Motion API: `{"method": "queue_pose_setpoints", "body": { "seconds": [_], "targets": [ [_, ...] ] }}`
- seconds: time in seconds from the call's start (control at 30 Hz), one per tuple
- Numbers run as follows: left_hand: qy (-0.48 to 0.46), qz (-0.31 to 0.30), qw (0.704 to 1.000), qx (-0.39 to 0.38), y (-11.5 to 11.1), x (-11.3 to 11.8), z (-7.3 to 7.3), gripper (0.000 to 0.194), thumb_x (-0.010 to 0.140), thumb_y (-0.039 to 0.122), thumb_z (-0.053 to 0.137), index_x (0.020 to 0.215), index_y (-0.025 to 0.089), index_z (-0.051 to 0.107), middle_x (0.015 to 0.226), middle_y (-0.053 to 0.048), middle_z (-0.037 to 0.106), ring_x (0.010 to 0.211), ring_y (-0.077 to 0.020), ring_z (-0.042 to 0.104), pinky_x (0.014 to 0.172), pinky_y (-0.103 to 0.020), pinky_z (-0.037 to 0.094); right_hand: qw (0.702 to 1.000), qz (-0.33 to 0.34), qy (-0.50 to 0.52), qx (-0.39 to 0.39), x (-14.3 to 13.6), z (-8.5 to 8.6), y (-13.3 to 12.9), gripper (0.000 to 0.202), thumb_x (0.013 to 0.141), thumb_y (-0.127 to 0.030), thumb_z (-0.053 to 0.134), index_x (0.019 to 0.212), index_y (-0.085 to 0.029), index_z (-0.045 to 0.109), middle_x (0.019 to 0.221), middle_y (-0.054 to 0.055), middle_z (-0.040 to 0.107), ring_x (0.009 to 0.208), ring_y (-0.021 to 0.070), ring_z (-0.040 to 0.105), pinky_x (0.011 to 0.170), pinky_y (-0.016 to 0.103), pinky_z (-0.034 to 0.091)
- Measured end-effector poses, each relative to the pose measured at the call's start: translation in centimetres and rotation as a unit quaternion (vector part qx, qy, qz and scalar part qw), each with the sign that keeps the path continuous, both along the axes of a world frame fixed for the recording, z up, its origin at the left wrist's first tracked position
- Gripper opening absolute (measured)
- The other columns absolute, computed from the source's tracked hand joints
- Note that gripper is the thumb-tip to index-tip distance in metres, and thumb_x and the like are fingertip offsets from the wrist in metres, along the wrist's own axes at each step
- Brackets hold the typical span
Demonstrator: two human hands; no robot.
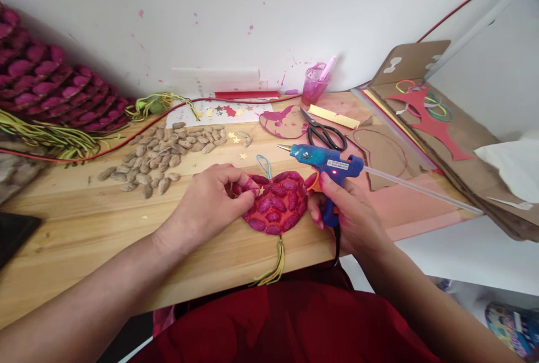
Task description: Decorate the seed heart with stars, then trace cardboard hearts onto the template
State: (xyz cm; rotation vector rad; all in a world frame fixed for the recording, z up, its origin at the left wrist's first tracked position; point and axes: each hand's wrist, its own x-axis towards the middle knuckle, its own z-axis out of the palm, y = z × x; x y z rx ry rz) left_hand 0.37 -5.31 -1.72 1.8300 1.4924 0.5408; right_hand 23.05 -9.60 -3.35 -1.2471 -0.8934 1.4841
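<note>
Wooden worktop [84, 228], pale wall [202, 20] behind. Magenta ornament [273, 217] is lying near front edge. Left hand [217, 197], overlapping ornament, nearer: fingers are pinching gold star [261, 190] at its left side. Right hand [351, 203]: fingers are gripping glue gun [314, 156], nozzle [284, 148] pointing left beyond ornament.

Black scissors [315, 125] near pink cup [312, 91]

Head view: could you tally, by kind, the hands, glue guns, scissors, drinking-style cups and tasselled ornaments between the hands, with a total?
Hands (left hand, right hand): 2
Glue gun: 1
Scissors: 1
Stained cup: 1
Tasselled ornament: 1
Total: 6
</note>
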Motion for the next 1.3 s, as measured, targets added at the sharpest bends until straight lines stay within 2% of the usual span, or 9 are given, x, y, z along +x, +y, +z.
{"method": "queue_pose_setpoints", "body": {
  "seconds": [0.4, 0.87, 1.07, 1.3],
  "targets": [
    [0.063, -0.003, 0.995, 0.080, -0.1, 0.2, -0.1, 0.014, 0.076, 0.030, 0.062, 0.071, 0.023, 0.073, 0.078, -0.004, 0.071, 0.081, -0.0232, 0.063, 0.077, -0.037, 0.047, 1.000, 0.007, -0.012, 0.002, 0.1, 0.1, -0.1, 0.043, 0.084, -0.060, 0.071, 0.080, -0.019, 0.060, 0.051, -0.002, 0.061, 0.043, 0.0100, 0.049, 0.043, 0.021, 0.035],
    [0.110, -0.010, 0.990, 0.084, 0.0, 0.2, 0.3, 0.013, 0.075, 0.031, 0.061, 0.074, 0.023, 0.071, 0.082, -0.005, 0.071, 0.087, -0.0262, 0.061, 0.080, -0.040, 0.044, 1.000, 0.012, -0.022, 0.016, 0.1, -0.1, -0.2, 0.041, 0.089, -0.056, 0.069, 0.076, -0.019, 0.059, 0.052, -0.002, 0.061, 0.044, 0.0087, 0.049, 0.043, 0.019, 0.034],
    [0.090, -0.017, 0.987, 0.133, 0.2, -0.9, 0.1, 0.014, 0.080, 0.031, 0.060, 0.079, 0.022, 0.070, 0.085, -0.003, 0.072, 0.086, -0.0228, 0.062, 0.088, -0.041, 0.046, 0.999, 0.018, -0.009, 0.025, 0.2, -0.4, -0.2, 0.041, 0.090, -0.055, 0.069, 0.075, -0.018, 0.060, 0.051, -0.002, 0.061, 0.043, 0.0082, 0.049, 0.043, 0.019, 0.035],
    [0.071, -0.070, 0.975, 0.201, 0.1, -1.5, -0.7, 0.010, 0.083, 0.030, 0.065, 0.081, 0.023, 0.072, 0.080, 0.000, 0.068, 0.082, -0.0197, 0.059, 0.085, -0.038, 0.045, 1.000, 0.014, -0.003, 0.024, 0.1, -0.5, -0.2, 0.039, 0.091, -0.054, 0.068, 0.076, -0.019, 0.062, 0.052, -0.002, 0.062, 0.043, 0.0080, 0.050, 0.042, 0.019, 0.034]
  ]
}}
